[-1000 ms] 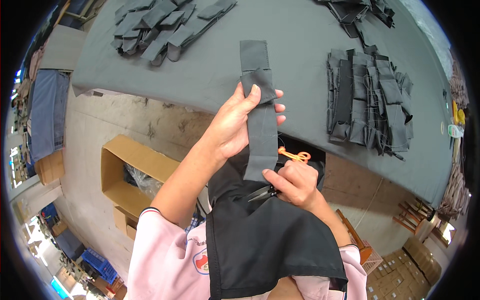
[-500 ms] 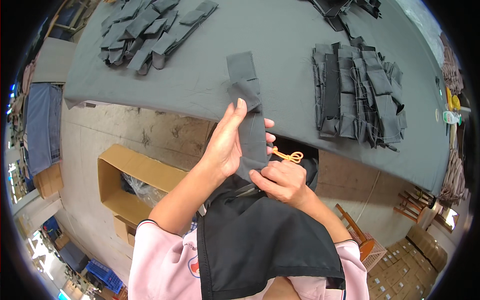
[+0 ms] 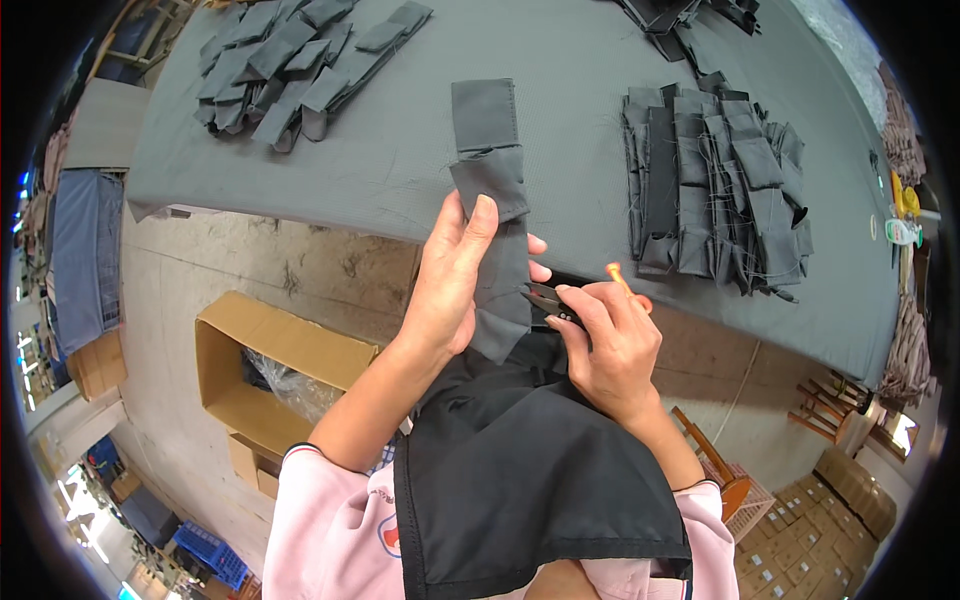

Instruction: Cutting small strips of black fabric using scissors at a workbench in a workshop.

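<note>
Working Position: Head View

The left hand [image 3: 447, 275] holds a dark grey fabric strip [image 3: 484, 115], thumb on its face, fingertips showing past its right edge. The right hand [image 3: 615, 345] holds black snips [image 3: 549, 302]; the tips point at the strip's right edge, contact unclear. An orange cord [image 3: 627, 283] shows beside the right hand. The grey-covered tabletop [image 3: 580, 130] carries a loose pile of strips [image 3: 275, 65] at left and a row of strips [image 3: 715, 190] at right.

Low in the frame, the person wears a pale pink short-sleeved shirt [image 3: 325, 525] with dark-edged cuffs [image 3: 300, 448], a red-and-blue emblem [image 3: 389, 536] and a black cloth apron [image 3: 540, 485].
</note>
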Demonstrator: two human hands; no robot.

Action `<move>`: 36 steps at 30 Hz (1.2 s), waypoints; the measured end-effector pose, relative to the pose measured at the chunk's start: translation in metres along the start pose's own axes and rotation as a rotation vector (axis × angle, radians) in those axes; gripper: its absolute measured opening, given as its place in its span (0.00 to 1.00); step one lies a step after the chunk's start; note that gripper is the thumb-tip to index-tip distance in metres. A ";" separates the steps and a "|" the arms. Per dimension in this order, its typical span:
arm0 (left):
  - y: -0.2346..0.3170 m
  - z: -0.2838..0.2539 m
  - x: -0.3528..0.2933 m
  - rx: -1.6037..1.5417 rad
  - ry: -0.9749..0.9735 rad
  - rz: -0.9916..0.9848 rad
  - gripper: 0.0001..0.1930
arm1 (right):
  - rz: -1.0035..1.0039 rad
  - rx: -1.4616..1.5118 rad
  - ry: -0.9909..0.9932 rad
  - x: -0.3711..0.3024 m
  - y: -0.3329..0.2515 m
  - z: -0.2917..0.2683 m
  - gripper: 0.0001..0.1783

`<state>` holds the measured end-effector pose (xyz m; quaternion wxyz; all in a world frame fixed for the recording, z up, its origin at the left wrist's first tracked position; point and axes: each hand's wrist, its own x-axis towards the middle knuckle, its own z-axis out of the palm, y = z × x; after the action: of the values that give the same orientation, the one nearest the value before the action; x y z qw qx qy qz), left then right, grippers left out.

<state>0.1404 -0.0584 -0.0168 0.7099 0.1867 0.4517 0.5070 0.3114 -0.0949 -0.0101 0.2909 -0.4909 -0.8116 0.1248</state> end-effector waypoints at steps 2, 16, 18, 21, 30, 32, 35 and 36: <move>-0.001 0.000 0.000 0.008 -0.012 0.028 0.18 | -0.054 0.004 0.040 0.003 -0.001 0.004 0.20; 0.001 0.001 -0.001 0.017 0.052 -0.028 0.17 | 0.208 0.284 0.038 -0.006 -0.005 0.005 0.14; -0.003 0.001 0.002 0.017 0.050 0.014 0.17 | 0.094 0.106 0.027 -0.003 -0.005 0.005 0.17; -0.004 0.003 0.002 0.018 0.034 0.063 0.16 | 0.028 -0.032 0.036 -0.001 -0.007 0.005 0.16; -0.002 0.000 -0.001 0.064 0.014 -0.043 0.22 | -0.007 -0.022 0.036 -0.005 -0.006 0.000 0.16; -0.002 0.000 -0.001 0.073 0.034 -0.044 0.22 | -0.031 0.004 0.067 -0.005 -0.004 -0.003 0.17; -0.005 0.001 -0.001 0.045 0.008 -0.053 0.21 | 0.000 -0.026 -0.024 0.001 -0.008 -0.004 0.17; -0.006 0.001 0.000 0.038 0.002 -0.025 0.21 | -0.001 -0.024 -0.025 0.002 -0.009 -0.003 0.17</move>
<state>0.1444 -0.0607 -0.0203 0.7120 0.1939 0.4645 0.4896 0.3065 -0.0978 -0.0025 0.2748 -0.4923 -0.8170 0.1210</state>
